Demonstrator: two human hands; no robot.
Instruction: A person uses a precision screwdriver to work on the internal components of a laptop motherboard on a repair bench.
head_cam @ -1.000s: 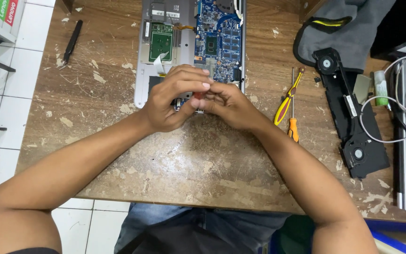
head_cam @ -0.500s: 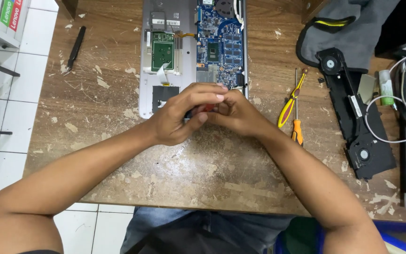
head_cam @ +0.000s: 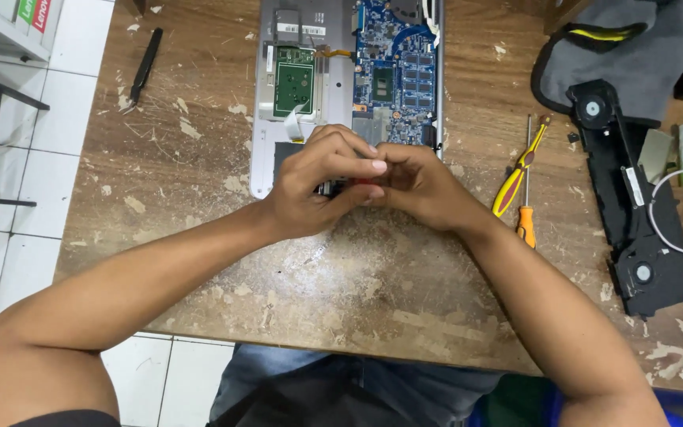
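Here both hands meet at the near edge of the opened laptop chassis [head_cam: 266, 119], which lies face-down with its back cover off on the worn wooden table [head_cam: 373, 300]. The left hand [head_cam: 318, 186] and the right hand [head_cam: 420, 186] are pressed together, fingers curled round a small part with a red bit [head_cam: 364, 182] just showing between them; what the part is stays hidden by the fingers. Inside the chassis, the blue mainboard [head_cam: 397, 63] sits to the far right and a green board [head_cam: 294, 79] to the far left, with a pale ribbon cable [head_cam: 294, 124] just beyond the left knuckles. To the right of the chassis lie a yellow-handled screwdriver [head_cam: 519, 170] and an orange-handled one [head_cam: 526, 213], with a black speaker bar [head_cam: 626, 190] further right. Left of the chassis, well apart, lie black tweezers [head_cam: 145, 67]. A slip looks the likeliest trouble: the part is tiny and pinched over bare circuitry, so it could drop among the components, or a knuckle could snag the loose ribbon.
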